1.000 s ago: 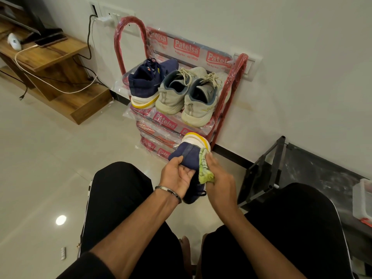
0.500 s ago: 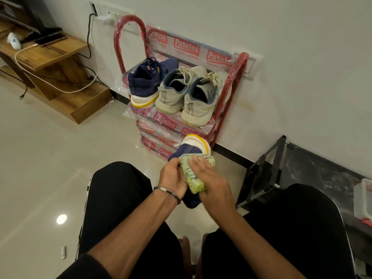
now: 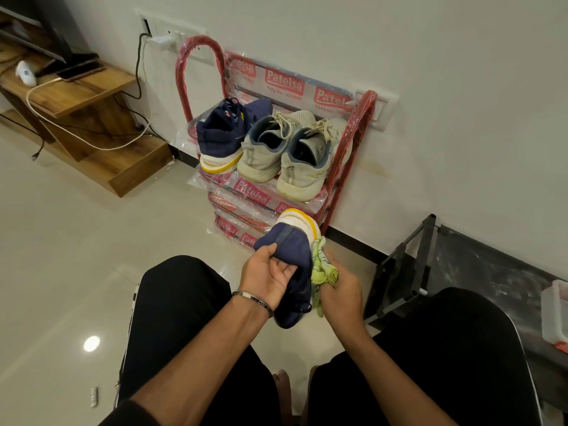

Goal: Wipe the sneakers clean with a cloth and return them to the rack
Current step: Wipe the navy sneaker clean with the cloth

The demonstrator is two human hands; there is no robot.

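Upper left of the frame: wooden unit [image 3: 92, 96] with a phone [image 3: 80, 71] and white cable [image 3: 92, 142]. Centre top: red rack [image 3: 353, 149] against the wall, plastic-wrapped, with one navy sneaker [image 3: 227, 133] and a grey pair [image 3: 285, 152] on its top shelf. Lower centre, above black-clad knees: second navy sneaker, here called held shoe [image 3: 295, 256], sole up and away, gripped by left hand [image 3: 270, 278], fingers curled into its opening, bangle [image 3: 253, 299] at the wrist. Just right, touching the shoe's side: green cloth [image 3: 322, 269], bunched in right hand [image 3: 341, 293], fingers curled round it. Right edge: black frame [image 3: 405, 265], grey sheet [image 3: 491, 272] and a plastic box [image 3: 556, 315].
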